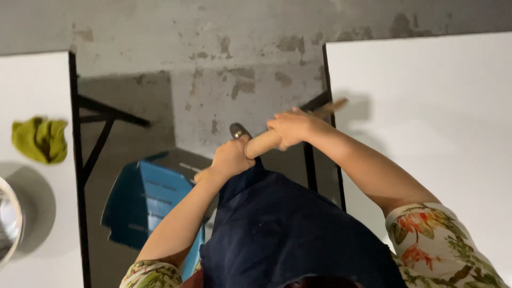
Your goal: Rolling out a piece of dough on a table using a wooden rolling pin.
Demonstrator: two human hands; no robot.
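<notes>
We are holding a rolling pin (pixel 266 142) in both hands.
Left hand (pixel 230 158) and right hand (pixel 290 128) fingers are wrapping it, keeping it steady above the floor (pixel 213 64).

Both hands gripped a wooden rolling pin (pixel 264 143) held slantwise over the gap between two white tables. Left hand (pixel 230 158) closed on the lower part, right hand (pixel 290 128) closed on it just above, the two nearly touching. Pin's far handle poked out over the right table (pixel 426 117) edge. Dark apron (pixel 288 229) below the hands. Blue crate (pixel 144 202) on the concrete floor (pixel 213 64). Green cloth (pixel 40 140) and a metal bowl (pixel 8 224) rim on the left table (pixel 32 85).
</notes>
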